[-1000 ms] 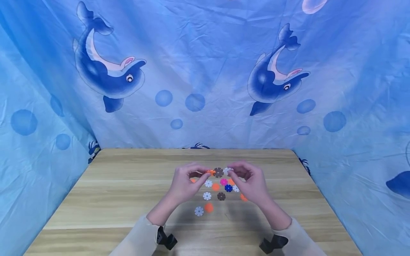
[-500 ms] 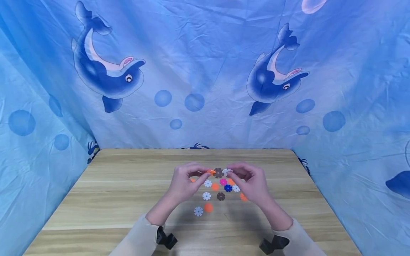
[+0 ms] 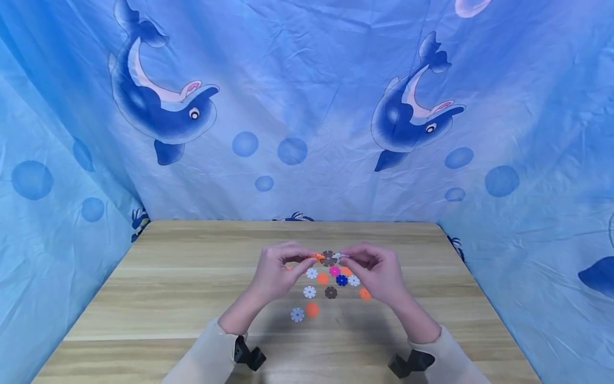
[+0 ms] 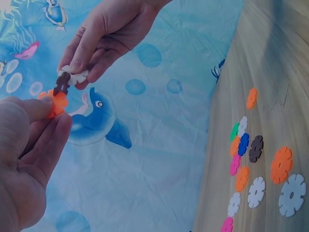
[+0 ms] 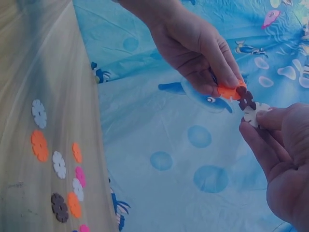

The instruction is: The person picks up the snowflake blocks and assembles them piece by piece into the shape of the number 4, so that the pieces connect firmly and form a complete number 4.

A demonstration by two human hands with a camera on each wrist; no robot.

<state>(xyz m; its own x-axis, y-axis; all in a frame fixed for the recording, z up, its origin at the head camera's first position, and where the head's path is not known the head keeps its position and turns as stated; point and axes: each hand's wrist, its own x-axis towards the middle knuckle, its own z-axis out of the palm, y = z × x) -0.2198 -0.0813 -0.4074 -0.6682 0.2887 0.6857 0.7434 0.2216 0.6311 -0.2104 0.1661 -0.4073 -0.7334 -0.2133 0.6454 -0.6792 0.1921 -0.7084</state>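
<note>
Our white disc (image 5: 250, 117) has edged closer to the brown disc (image 3: 329, 255). Our right hand (image 3: 376, 271) holds it in a pinching grip, our left hand (image 3: 279, 272) the orange disc (image 4: 59, 102); the three look joined above the surface (image 3: 153, 298), towards its far edge. Loose discs (image 3: 312, 309) are left below.

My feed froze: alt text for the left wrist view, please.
Left hand pinches an orange notched disc, right hand a white disc, a brown disc between them. More notched discs lie on a wood-grain table at frame right.
</note>
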